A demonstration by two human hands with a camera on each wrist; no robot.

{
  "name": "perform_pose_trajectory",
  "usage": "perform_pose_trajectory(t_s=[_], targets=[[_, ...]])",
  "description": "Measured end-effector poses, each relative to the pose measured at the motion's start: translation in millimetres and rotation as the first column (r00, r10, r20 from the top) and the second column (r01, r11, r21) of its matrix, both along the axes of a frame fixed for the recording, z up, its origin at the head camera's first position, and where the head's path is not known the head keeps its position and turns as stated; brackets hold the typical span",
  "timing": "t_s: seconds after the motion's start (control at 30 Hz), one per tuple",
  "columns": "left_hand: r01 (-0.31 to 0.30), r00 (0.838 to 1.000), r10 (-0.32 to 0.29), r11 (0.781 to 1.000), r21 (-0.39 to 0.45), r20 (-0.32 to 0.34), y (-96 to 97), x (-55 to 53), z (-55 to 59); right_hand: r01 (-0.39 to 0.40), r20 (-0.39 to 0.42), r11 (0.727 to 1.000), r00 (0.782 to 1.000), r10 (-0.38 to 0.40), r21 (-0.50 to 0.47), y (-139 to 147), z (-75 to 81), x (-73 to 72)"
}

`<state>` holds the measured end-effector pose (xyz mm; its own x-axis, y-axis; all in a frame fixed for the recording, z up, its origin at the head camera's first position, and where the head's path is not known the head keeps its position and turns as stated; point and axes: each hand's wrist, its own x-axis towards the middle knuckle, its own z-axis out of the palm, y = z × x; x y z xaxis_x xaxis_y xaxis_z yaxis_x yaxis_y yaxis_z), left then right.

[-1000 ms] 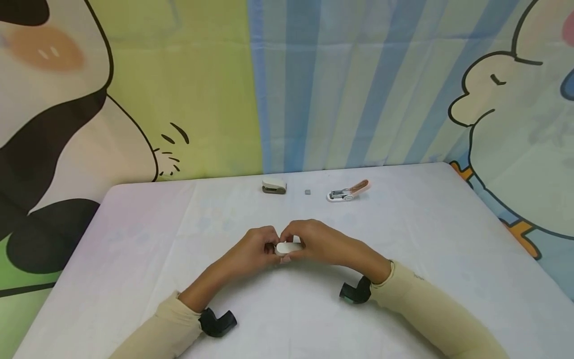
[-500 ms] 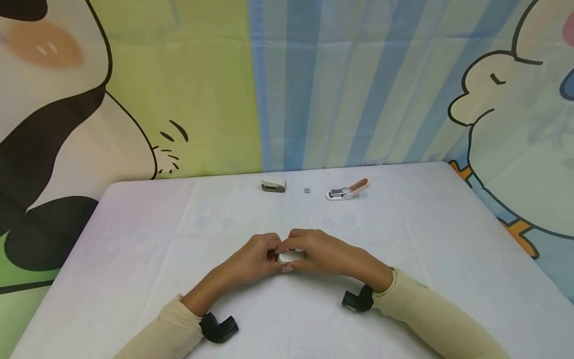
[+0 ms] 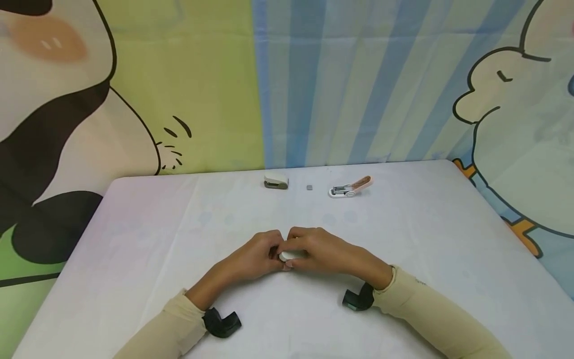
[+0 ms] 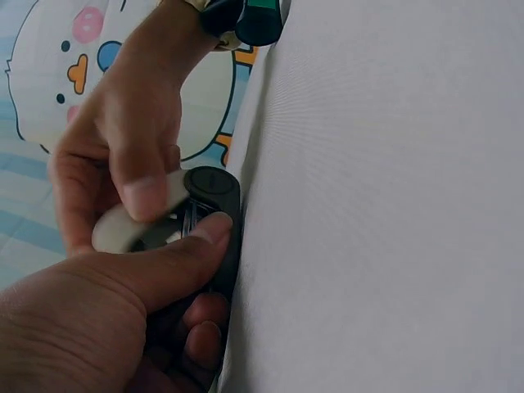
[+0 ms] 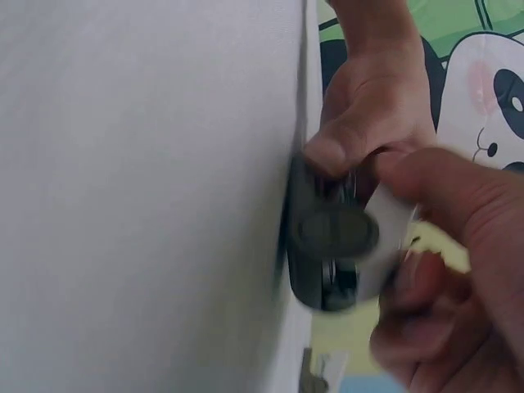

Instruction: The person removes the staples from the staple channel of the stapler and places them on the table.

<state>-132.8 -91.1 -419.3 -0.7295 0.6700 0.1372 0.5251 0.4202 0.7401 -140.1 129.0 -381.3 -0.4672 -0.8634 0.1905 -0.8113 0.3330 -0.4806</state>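
Both hands meet on a small stapler (image 3: 291,256) with a cream top and a dark grey base, at the middle of the table. In the left wrist view its top (image 4: 121,226) stands lifted away from the base, and metal shows between them. My left hand (image 3: 256,257) grips the dark base (image 5: 307,274), thumb laid along its inner side. With thumb and fingers my right hand (image 3: 322,251) pinches the cream top, blurred in the right wrist view. From the head camera, the fingers hide most of the stapler.
Toward the back edge of the white-covered table (image 3: 403,214) lie another cream and grey stapler (image 3: 276,181), a small grey block (image 3: 309,187) and a pink and white stapler (image 3: 351,188) with its top raised. A printed curtain (image 3: 206,99) hangs behind.
Both hands have come slightly closer to the body with the stapler. The right fingers now reach further over its top, covering more of it. The things at the back stay put.
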Motion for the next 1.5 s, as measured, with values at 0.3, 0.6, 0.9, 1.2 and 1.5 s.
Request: perform_pose_trajectory(t_s=[0.3,0.6,0.9,1.2,1.5], targets=[[-0.015,1.000,0.015,1.000,0.017,0.017,1.8,-0.5,1.4,-0.007,0.043,0.997,0.999,0.010,-0.076,5,3.1,-5.2],[-0.023,1.000,0.023,0.998,0.063,0.006,0.5,-1.8,-4.1,0.026,0.081,0.995,0.997,-0.019,-0.096,6,5.6,-5.7],[-0.068,0.997,0.070,0.994,0.085,-0.024,1.0,-0.1,0.0,0.076,0.112,0.993,0.992,-0.066,-0.089,10,13.1,-5.9],[-0.151,0.988,0.151,0.985,0.086,0.001,-2.6,-0.5,4.2,0.140,0.209,0.987,0.970,-0.122,-0.074,14,18.0,-9.2],[-0.147,0.989,0.147,0.985,0.086,0.009,-3.2,-1.7,5.4,0.185,0.278,0.983,0.945,-0.173,-0.015,27,27.3,-17.1]])
